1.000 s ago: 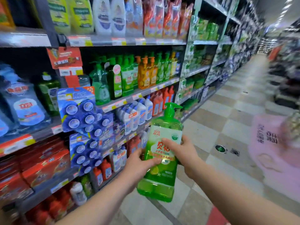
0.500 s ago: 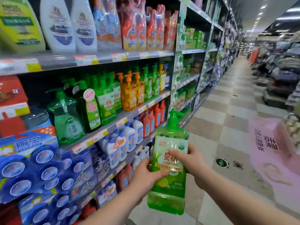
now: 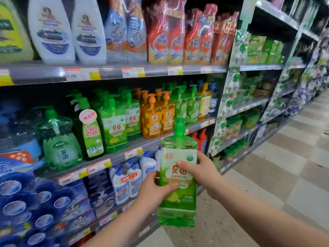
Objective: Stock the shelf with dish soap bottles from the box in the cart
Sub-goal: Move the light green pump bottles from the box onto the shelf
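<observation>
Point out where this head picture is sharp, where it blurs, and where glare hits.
Head view: the green dish soap bottle, gripped by the left hand and right hand, is sharpest; glare streaks the wrapped red packs on the top shelf; the far shelves at right smear into blur; the blue packs at lower left are soft.

Dish soap bottle (image 3: 178,204): clear bright green, green pump, white-and-green label with red characters. Middle shelf (image 3: 153,142): green bottles (image 3: 114,125) toward the left end, orange bottles (image 3: 153,120) with pale dots mid-shelf, yellow bottle (image 3: 204,104) and blue bottle (image 3: 213,104) at the right end. Top shelf (image 3: 110,72): white bottles (image 3: 53,32) with dark blue labels, red-and-yellow packs (image 3: 165,32). Price tags (image 3: 83,74): white, orange, yellow. Floor (image 3: 284,166): beige and grey-brown checks.
</observation>
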### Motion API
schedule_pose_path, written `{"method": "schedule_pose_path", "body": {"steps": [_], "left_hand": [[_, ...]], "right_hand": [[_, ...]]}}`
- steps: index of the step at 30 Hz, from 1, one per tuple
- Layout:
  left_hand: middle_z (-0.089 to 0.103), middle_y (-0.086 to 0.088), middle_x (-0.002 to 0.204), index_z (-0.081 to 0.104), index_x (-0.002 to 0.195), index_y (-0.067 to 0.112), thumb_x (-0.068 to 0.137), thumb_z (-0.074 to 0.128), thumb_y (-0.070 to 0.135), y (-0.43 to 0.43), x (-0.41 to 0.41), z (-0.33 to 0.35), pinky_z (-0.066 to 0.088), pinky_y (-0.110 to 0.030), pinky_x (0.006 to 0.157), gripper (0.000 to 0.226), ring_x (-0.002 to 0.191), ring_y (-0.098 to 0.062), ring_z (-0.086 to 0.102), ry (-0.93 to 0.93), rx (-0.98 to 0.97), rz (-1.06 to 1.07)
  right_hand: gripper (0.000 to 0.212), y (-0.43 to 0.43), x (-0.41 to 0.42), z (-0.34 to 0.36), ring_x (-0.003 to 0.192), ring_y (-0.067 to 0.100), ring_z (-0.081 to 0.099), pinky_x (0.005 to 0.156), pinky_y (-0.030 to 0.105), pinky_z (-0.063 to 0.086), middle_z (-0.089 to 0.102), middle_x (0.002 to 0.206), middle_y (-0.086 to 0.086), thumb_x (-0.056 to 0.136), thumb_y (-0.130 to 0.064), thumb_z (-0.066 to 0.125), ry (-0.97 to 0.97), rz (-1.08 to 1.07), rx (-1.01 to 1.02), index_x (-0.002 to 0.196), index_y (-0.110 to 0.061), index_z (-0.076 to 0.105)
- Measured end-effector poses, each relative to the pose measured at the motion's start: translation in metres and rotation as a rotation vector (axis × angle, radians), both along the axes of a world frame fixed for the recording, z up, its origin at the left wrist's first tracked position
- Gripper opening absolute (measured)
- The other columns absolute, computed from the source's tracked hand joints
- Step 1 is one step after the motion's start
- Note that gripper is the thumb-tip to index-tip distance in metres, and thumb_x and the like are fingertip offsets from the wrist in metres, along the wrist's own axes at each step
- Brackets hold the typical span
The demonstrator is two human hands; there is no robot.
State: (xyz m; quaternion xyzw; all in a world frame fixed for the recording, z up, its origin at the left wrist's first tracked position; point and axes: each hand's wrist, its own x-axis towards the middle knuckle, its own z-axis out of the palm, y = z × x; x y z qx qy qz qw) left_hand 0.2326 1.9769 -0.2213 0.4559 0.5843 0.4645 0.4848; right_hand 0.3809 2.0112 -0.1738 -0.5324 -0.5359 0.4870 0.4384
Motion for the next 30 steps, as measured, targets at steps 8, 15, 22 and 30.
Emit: {"method": "schedule_pose_path", "body": {"steps": [8,15,22,30], "left_hand": [[0.068,0.001,0.099,0.053,0.102,0.022,0.07,0.081,0.013,0.035,-0.004,0.001,0.056,-0.035,0.082,0.043,0.088,-0.016,0.067,0.121,-0.019,0.248],[0.065,0.003,0.102,0.047,0.106,0.021,0.071,0.081,0.013,0.09,-0.038,0.004,0.055,-0.025,0.073,0.048,0.084,-0.01,0.064,0.175,-0.002,0.314],[0.061,0.004,0.116,0.048,0.121,0.018,0.077,0.075,0.023,0.163,-0.078,0.03,0.048,-0.026,0.084,0.052,0.097,-0.013,0.059,0.334,0.062,0.283],[0.045,-0.01,0.138,0.047,0.132,0.01,0.085,0.06,0.032,0.208,-0.151,0.061,0.028,-0.037,0.11,0.054,0.131,-0.027,0.038,0.991,0.406,0.496]], "right_hand": [[0.039,0.075,-0.014,-0.009,0.077,0.008,0.069,0.061,0.019,0.057,0.073,0.096,0.002,0.076,-0.01,0.079,-0.073,0.256,0.019,0.112,-0.01,0.065],[0.037,0.135,-0.049,-0.005,0.077,0.005,0.067,0.061,0.017,0.055,0.072,0.094,-0.001,0.075,-0.008,0.078,-0.089,0.345,0.078,0.107,-0.016,0.062],[0.038,0.202,-0.088,0.012,0.071,-0.003,0.062,0.049,0.007,0.047,0.067,0.084,-0.011,0.075,-0.011,0.079,-0.125,0.301,0.193,0.107,-0.016,0.059],[0.065,0.256,-0.122,-0.003,0.099,0.013,0.063,0.081,0.028,0.052,0.066,0.115,0.001,0.07,-0.01,0.083,-0.133,0.252,0.253,0.126,-0.015,0.051]]}}
